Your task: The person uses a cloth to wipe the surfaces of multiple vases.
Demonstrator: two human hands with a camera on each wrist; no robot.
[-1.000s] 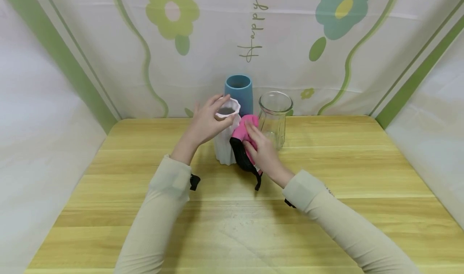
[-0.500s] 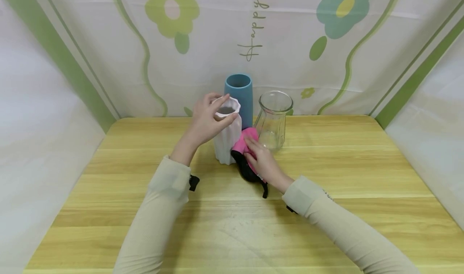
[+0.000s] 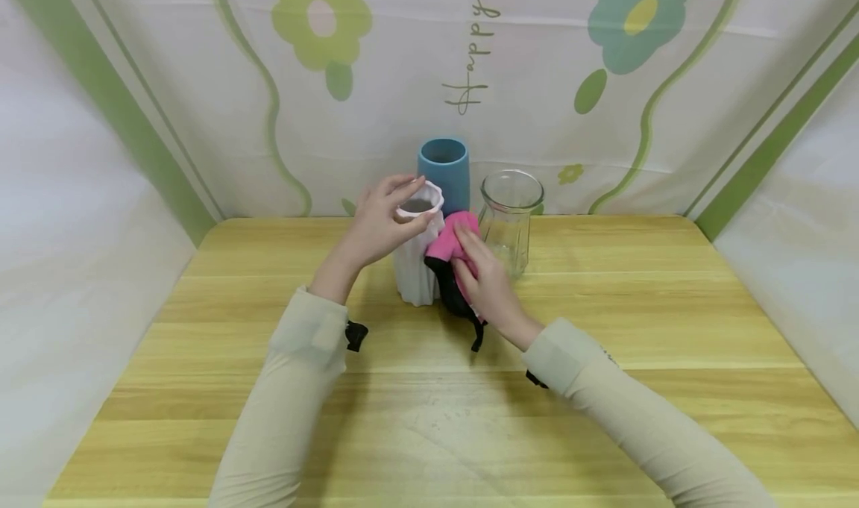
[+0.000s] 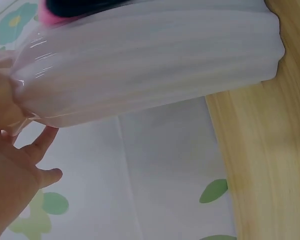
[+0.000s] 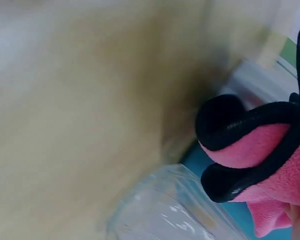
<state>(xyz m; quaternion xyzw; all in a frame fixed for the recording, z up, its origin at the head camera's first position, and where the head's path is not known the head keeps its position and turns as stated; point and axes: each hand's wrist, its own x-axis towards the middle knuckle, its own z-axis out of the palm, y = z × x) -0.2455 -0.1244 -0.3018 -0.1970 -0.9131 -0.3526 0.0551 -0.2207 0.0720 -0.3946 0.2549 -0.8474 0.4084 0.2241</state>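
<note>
A white fluted vase (image 3: pixel 414 273) stands upright on the wooden table. My left hand (image 3: pixel 377 228) holds it round the rim, thumb on the near side and fingers on the far side. In the left wrist view the vase's glossy ribbed side (image 4: pixel 155 62) fills the upper part. My right hand (image 3: pixel 491 288) grips a pink cloth with black edging (image 3: pixel 448 241) and presses it against the vase's right side. Folds of that plush cloth (image 5: pixel 285 160) hang loose in the right wrist view, where only a bit of the hand shows at the edge.
A blue vase (image 3: pixel 446 180) stands behind the white one. Just right of the cloth is a clear glass vase (image 3: pixel 513 232) with a flared rim. Beyond the table (image 3: pixel 637 292) hangs a white curtain (image 3: pixel 409 60) printed with flowers.
My right hand has slid the cloth down the vase's side and then back up to about its earlier height. The left hand keeps its hold on the rim.
</note>
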